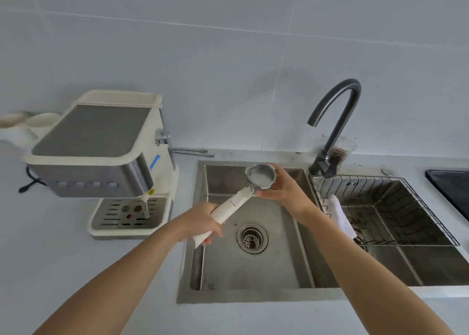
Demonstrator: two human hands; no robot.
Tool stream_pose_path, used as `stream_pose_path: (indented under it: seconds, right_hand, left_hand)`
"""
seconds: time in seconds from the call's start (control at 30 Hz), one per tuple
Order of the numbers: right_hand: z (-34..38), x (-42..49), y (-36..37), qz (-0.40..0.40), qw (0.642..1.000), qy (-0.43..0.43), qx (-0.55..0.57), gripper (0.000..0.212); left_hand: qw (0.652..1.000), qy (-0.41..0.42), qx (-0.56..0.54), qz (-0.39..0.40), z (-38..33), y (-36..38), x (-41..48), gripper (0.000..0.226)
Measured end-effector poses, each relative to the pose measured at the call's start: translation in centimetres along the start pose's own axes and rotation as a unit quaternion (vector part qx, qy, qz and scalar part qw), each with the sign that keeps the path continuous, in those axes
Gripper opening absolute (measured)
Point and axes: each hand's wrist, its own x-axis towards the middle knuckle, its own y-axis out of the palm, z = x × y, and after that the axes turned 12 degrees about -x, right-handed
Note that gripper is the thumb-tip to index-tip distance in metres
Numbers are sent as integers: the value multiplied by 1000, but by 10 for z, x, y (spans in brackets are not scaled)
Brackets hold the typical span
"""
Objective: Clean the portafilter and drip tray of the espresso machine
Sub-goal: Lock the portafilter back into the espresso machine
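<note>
The portafilter (261,176) has a round steel basket and a long cream handle, and it hangs over the steel sink (256,266). My left hand (203,223) grips the handle near its end. My right hand (281,187) holds the basket end from the right and below, fingers curled round the steel cup. The basket looks pale inside. The cream and steel espresso machine (101,146) stands on the counter to the left, its slotted drip tray (129,214) seated at the base with brown stains on the grate.
A dark curved faucet (335,121) rises behind the sink, no water running. A wire basket (385,207) with a white cloth (340,215) sits in the right basin. A plastic cup of coffee grounds (342,150) stands behind the faucet. A black tray (451,190) lies far right.
</note>
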Motion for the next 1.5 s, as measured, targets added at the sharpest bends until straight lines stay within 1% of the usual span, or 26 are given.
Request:
stream_pose_path:
  seconds: [0.03, 0.13, 0.23, 0.33, 0.4, 0.47, 0.53, 0.6, 0.7, 0.8, 0.93, 1.03, 1.1, 1.17, 1.3, 1.4, 1.5]
  right_hand:
    - [6, -4, 17, -12, 1000, -3, -8, 58]
    - [19, -11, 71, -46, 998, 12, -29, 61]
    - [26, -17, 125, -35, 998, 36, -43, 56]
    - [28, -21, 174, -26, 997, 55, -44, 54]
    - [30, -21, 202, -11, 997, 65, -48, 51]
    - [29, -21, 226, 9, 996, 67, -51, 51]
    - [27, -19, 249, 33, 995, 76, -56, 54]
    - [28, -16, 271, 48, 994, 82, -51, 56]
    - [36, -9, 298, 55, 995, 78, -26, 58]
    - [42, 2, 318, 53, 995, 82, 2, 54]
    - [49, 24, 336, 27, 994, 95, 35, 52]
    - [54, 42, 345, 4, 990, 113, 88, 47]
    - [54, 53, 350, -15, 985, 116, 123, 48]
    - [58, 59, 352, -35, 985, 110, 132, 49]
    - [66, 64, 349, -69, 979, 104, 158, 36]
    - [72, 65, 348, -77, 976, 107, 171, 32]
    - [75, 67, 347, -76, 976, 119, 164, 34]
  left_hand:
    - [1000, 0, 9, 0, 8, -11, -13, 17]
    - [999, 3, 43, -13, 35, -43, -50, 18]
    - [993, -4, 102, -53, 65, -74, -80, 21]
    - [980, -30, 169, -101, 93, -100, -105, 23]
    - [960, -50, 243, -131, 108, -113, -119, 26]
    - [934, -69, 312, -159, 122, -123, -128, 35]
    - [914, -94, 353, -179, 138, -131, -136, 41]
    - [893, -113, 388, -197, 153, -141, -142, 37]
    - [867, -119, 428, -224, 172, -161, -148, 30]
    - [856, -110, 449, -233, 184, -183, -147, 28]
    - [850, -90, 463, -235, 192, -214, -132, 28]
    - [851, -61, 471, -226, 191, -238, -116, 27]
    - [851, -35, 476, -216, 187, -255, -107, 27]
    - [848, -9, 487, -210, 181, -269, -98, 26]
    - [846, 29, 499, -187, 169, -285, -86, 29]
    - [845, 47, 501, -182, 165, -292, -80, 28]
    - [846, 55, 499, -180, 164, -295, -76, 27]
